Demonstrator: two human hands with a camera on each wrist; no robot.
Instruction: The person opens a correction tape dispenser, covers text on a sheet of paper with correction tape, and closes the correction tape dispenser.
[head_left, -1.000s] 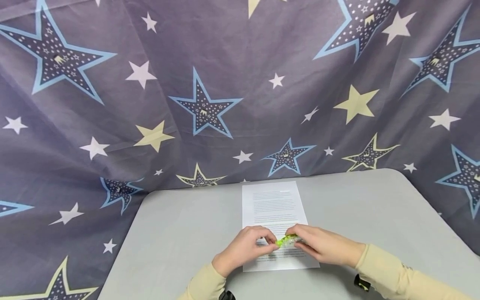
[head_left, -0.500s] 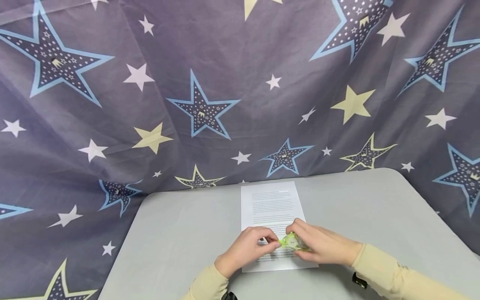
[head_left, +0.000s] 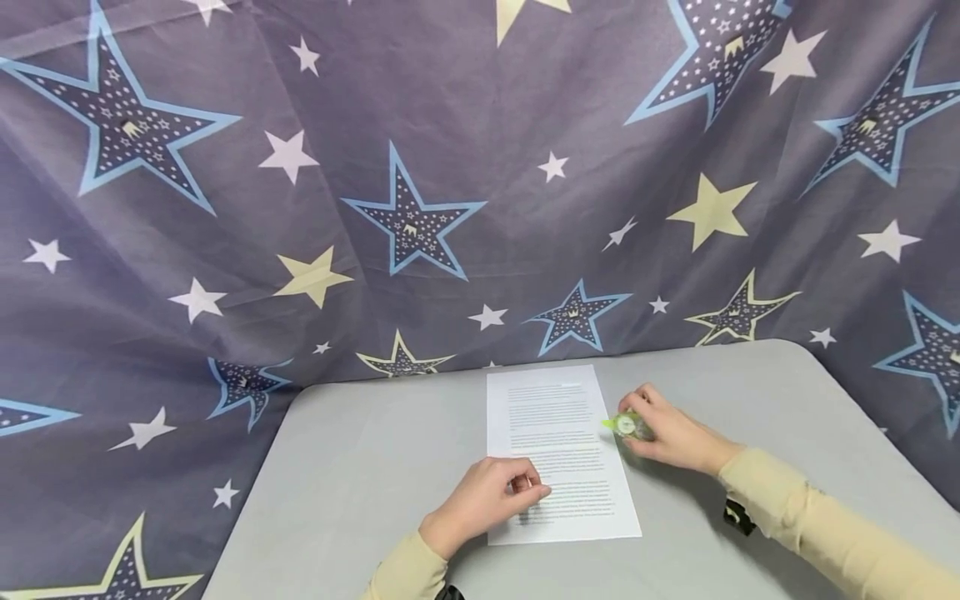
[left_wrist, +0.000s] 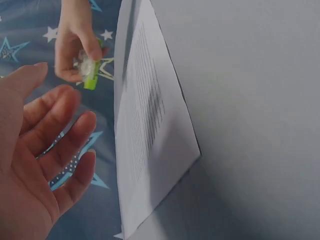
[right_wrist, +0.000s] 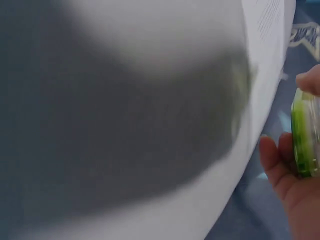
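Observation:
My right hand (head_left: 678, 440) grips a correction tape dispenser (head_left: 628, 426), green with a clear body, just off the right edge of a printed sheet of paper (head_left: 551, 421). The dispenser's green tip points left, towards the sheet. In the right wrist view, the thumb and fingers lie about the green and clear casing (right_wrist: 303, 132), part of which is cut off by the frame. Over the lower left of the sheet is my left hand (head_left: 487, 498), its fingers loosely bent. Nothing shows between those fingers in the left wrist view.
The sheet lies on a grey table (head_left: 375, 467), its far end close to the table's back edge. Behind and around the table hangs a dark cloth (head_left: 450, 108) printed with stars.
The right hand has moved right and away from me with the correction tape dispenser. The left fingers, earlier at its green tip, are now apart from it; the left hand has stayed nearly in place.

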